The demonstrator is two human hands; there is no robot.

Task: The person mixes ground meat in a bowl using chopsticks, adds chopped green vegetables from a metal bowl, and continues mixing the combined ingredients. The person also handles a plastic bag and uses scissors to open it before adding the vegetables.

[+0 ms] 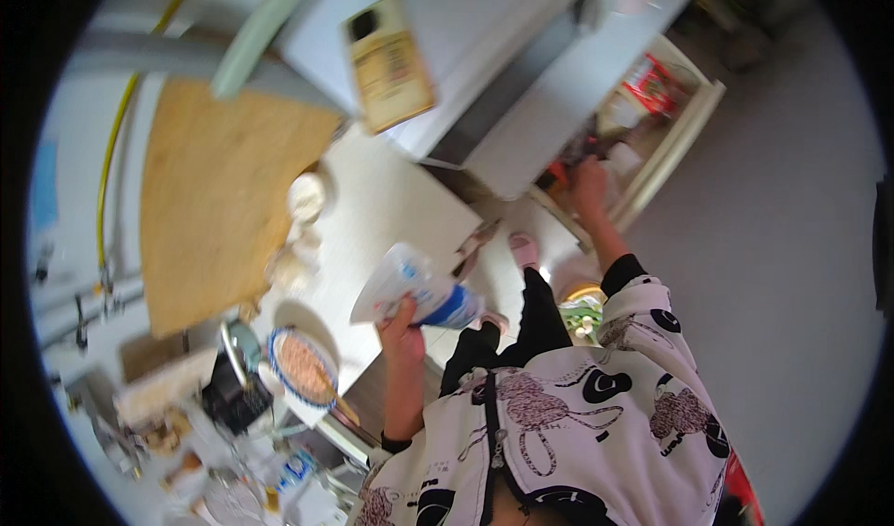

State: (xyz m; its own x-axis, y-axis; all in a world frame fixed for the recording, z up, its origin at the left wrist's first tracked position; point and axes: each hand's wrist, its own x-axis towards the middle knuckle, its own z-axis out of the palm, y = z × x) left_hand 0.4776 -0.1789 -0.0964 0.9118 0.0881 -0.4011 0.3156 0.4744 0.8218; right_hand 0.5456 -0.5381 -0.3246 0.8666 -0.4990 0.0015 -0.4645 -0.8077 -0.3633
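Note:
My left hand grips a white and blue plastic bag that bears writing, over the corner of the white countertop. On the other side, my right hand reaches down into a pulled-out drawer. Its fingers are blurred among the packets there, so whether they hold anything is unclear. A red packet lies farther along the drawer, and white items sit near my right hand.
A wooden board lies on the counter beside pale, rounded lumps. Nearer stands a blue-rimmed bowl of pinkish mince with a wooden utensil. A phone rests on the white surface above. Green vegetables sit in a container on the floor.

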